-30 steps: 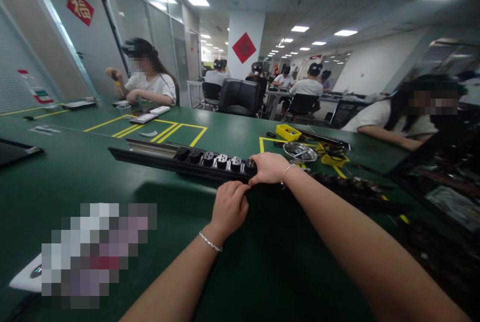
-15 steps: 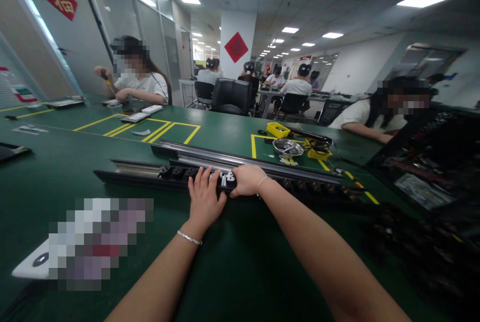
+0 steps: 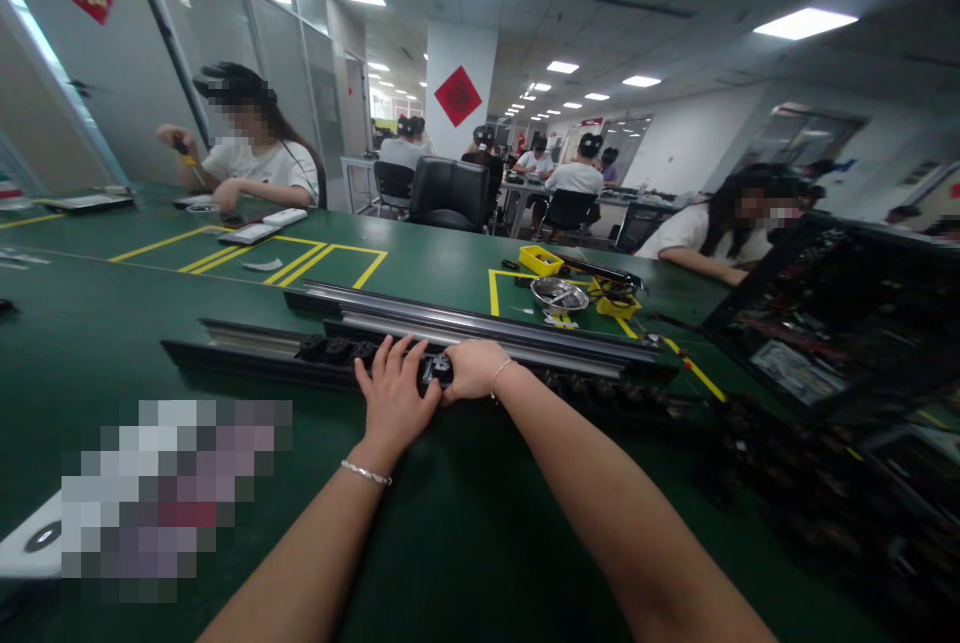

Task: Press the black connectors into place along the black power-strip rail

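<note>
Across the green table lies a long black rail [image 3: 255, 360] with a row of small black parts [image 3: 337, 350] set along its channel. Spread across the rail and its parts are the fingers of my left hand [image 3: 394, 393], its thumb on the near side. Just right of it, my right hand [image 3: 472, 370] is closed over the rail, with most of its fingertips hidden. Between the two hands shows a small black part with light, shiny marks [image 3: 436, 369]. Close behind runs another long, dark rail with a shiny metal strip [image 3: 480, 320].
A steel bowl [image 3: 559, 294] and a yellow tray [image 3: 540, 260] stand behind the rails. On the right are a dark open case [image 3: 802, 323] and a heap of black parts [image 3: 817, 493]. A white, partly blurred object [image 3: 37, 538] lies front left. Co-workers sit across the table.
The whole view has shifted, so the scene sits slightly further left. Between my hands, the part now looks darker, with fewer white patches showing. Both hands stay at the rail.
</note>
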{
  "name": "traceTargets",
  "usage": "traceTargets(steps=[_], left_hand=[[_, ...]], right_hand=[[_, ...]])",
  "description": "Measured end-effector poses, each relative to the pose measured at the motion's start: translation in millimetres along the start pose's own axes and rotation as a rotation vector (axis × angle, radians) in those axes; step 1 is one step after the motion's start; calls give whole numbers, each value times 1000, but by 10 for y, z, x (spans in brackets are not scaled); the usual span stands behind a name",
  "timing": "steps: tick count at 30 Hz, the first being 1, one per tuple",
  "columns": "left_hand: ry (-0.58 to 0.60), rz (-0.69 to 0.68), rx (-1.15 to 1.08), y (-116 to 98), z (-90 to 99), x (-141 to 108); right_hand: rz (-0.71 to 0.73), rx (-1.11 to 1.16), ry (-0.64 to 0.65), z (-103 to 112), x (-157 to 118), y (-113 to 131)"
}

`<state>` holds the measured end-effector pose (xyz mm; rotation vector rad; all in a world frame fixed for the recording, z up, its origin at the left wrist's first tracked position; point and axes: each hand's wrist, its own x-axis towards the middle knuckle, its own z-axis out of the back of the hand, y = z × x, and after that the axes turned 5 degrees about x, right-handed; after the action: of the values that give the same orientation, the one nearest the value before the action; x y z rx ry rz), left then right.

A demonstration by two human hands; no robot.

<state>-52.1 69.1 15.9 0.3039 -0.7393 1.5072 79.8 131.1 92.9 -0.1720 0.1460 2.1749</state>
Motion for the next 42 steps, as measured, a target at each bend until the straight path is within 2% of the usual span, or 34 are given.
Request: traceTargets(steps=[9,13,16,19,21,22,24,26,28,31,35,38,42], left_hand=[[13,5,17,37,-86,3],[17,12,4,61,-113,8],[24,18,-4,70,-116,10],[35,25,-11,70,-116,16],[38,39,-19,65,-119,21],[36,48,-23,62,-122,23],[29,63,-31,53,-129,26],[19,70,-33,43,-136,25],[21,74,-29,33,-143,21],[35,63,-15,20,-154,10],[24,-40,30,-21,-177,-11],[18,-179,34,-81,-184,-28],[-31,-304,-3,-175,-142,-46]], right_hand=[[-1,38,4,-87,97,-49],[11,41,-40,-132,109,-29],[40,54,-167,-193,-6,-25],[26,112,-436,-292,-305,-151],[-101,164,-670,-393,-596,-344],[-219,172,-787,-455,-756,-467],[-571,165,-996,-599,-1069,-728],[-894,161,-1080,-750,-1330,-956],[-1026,217,-1000,-882,-1505,-1103],[-1029,217,-906,-995,-1613,-1173],[-1030,228,-889,-1010,-1595,-1135],[-961,214,-880,-1006,-1528,-1067],[-764,190,-864,-1023,-1409,-902]])
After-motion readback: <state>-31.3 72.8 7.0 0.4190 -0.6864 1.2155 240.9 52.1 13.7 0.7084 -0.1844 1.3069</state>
